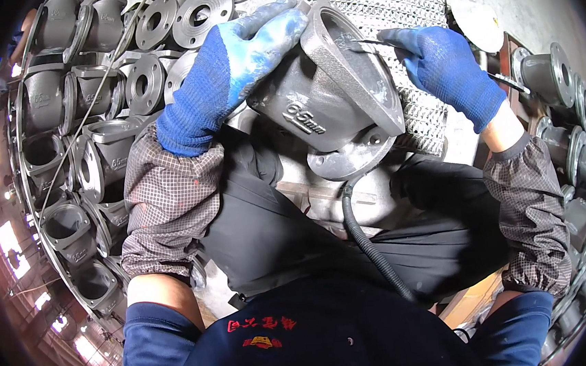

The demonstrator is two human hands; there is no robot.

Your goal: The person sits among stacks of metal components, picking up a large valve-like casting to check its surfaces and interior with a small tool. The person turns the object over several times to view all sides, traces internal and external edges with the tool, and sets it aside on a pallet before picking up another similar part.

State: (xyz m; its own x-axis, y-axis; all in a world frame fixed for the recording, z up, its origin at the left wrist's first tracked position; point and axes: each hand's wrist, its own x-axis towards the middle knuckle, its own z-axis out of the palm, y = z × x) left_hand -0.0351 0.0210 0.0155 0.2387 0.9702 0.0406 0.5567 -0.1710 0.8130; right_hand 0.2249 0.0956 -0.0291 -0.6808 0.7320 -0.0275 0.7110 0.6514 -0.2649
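Note:
A grey cast-iron valve body (314,99) with raised characters on its side is tilted in front of me, its wide rimmed opening facing up and right. My left hand (255,48), in a blue knit glove with a pale coated palm, grips it from the left, fingers closed over the upper edge by the rim. My right hand (445,64), gloved in blue, is closed around a thin dark metal tool (368,42). One end of that tool reaches into the opening; the other sticks out behind the hand. A round flange (353,154) shows at the casting's lower end.
Rows of similar valve castings (97,95) stand closely packed on the left. More flanged castings (553,76) line the right. A perforated metal mat (409,2) lies beyond the workpiece. A black corrugated hose (366,239) runs between my legs.

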